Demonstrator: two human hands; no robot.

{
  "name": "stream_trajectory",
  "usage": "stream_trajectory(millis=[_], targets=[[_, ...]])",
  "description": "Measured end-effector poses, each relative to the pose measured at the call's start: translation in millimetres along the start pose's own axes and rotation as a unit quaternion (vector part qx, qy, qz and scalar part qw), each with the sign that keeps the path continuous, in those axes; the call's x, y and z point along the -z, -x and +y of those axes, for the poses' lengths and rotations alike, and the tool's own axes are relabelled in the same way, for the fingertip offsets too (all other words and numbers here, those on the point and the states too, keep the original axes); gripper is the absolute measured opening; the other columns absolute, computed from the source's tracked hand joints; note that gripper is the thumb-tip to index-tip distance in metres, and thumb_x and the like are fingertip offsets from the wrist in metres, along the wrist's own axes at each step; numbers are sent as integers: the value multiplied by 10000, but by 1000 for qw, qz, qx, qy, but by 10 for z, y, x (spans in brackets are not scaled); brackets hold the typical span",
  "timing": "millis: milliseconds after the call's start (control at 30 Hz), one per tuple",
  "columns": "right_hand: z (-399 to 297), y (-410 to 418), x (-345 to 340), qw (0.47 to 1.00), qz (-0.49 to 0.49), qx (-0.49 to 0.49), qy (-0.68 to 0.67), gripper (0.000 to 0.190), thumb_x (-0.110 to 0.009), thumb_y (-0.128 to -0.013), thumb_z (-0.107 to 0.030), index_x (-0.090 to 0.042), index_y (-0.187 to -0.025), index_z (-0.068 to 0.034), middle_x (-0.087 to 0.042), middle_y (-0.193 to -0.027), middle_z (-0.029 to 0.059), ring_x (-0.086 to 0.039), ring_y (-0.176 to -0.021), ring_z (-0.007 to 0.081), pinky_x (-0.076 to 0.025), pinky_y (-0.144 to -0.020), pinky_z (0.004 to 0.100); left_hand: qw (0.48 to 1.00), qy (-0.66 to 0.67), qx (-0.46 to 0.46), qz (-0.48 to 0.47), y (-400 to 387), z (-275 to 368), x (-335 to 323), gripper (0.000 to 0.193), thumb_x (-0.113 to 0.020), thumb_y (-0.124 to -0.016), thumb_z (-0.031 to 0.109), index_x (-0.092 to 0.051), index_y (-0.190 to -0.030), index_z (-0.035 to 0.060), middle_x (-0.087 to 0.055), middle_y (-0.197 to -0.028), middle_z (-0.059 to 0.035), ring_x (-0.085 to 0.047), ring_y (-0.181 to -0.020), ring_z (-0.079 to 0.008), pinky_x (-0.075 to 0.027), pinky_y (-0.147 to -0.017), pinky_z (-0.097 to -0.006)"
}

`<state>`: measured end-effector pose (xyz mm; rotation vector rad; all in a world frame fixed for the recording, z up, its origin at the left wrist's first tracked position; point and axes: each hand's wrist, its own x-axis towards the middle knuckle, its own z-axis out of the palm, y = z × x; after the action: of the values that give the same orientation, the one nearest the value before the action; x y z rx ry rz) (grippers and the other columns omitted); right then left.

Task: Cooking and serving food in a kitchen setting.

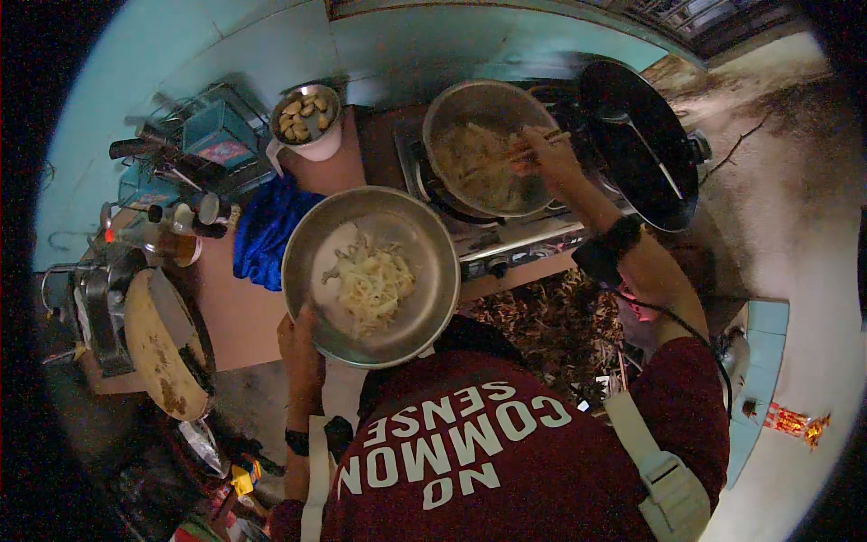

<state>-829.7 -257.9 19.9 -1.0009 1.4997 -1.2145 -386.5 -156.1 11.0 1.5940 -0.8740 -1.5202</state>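
Observation:
My left hand (299, 342) grips the near left rim of a round metal basin (430, 291), held in front of my chest. Pale shredded food (376, 281) lies heaped inside that basin. My right hand (545, 156) reaches over a wide pan (440, 169) on a gas stove (521, 244), its fingers closed around a pair of chopsticks (559, 137). More pale shreds (477, 156) fill part of the pan, blurred and dim. The chopsticks' lower ends are hard to make out against the food.
A black wok (626, 169) with a ladle (650, 152) sits right of the pan. At the back left stands a white-handled pot (318, 146) with pale lumps of food (301, 118). A blue cloth (267, 234), bottles (179, 247) and a cutting board (159, 345) occupy the left.

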Motion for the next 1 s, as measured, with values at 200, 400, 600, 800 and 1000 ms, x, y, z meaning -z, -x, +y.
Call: stream_trajectory(millis=[200,400,600,800,1000], targets=[[-37,302,153,989,56,-63,-126,284,-501,-862,-278,-551,-904,-2,-587,-792,97,-600,-644,175,-506,-554,293,995,86,-3,-43,87,230,-146,288,-476,-866,207,-520,-1024,-30,-552,-918,-62,-512,-792,-118,-422,-716,-257],[-6,514,149,967,133,-59,-209,300,-507,-858,-294,-549,-892,1,-582,-770,93,-588,-638,154,-500,-575,291,997,58,-16,-39,93,302,-189,293,-481,-865,214,-520,-1017,-34,-558,-905,-59,-517,-782,-111,-429,-691,-252],[-57,724,177,939,185,-36,-287,311,-467,-879,-265,-531,-858,39,-558,-722,116,-567,-624,182,-495,-579,282,998,-6,-10,-67,89,412,-235,315,-493,-858,233,-526,-1016,-37,-559,-903,-71,-516,-785,-115,-431,-680,-253],[-280,867,258,915,233,13,-329,298,-434,-894,-239,-525,-847,41,-546,-701,128,-545,-627,181,-468,-568,275,995,6,-46,-83,106,476,-370,329,-497,-852,243,-536,-1012,-41,-563,-906,-74,-511,-783,-119,-420,-691,-256],[-431,971,384,928,217,69,-293,307,-443,-888,-277,-536,-853,14,-571,-688,98,-561,-583,176,-494,-530,268,989,-23,-88,-119,3,499,-473,331,-495,-852,252,-544,-1000,-40,-572,-887,-70,-502,-769,-113,-412,-690,-251]])
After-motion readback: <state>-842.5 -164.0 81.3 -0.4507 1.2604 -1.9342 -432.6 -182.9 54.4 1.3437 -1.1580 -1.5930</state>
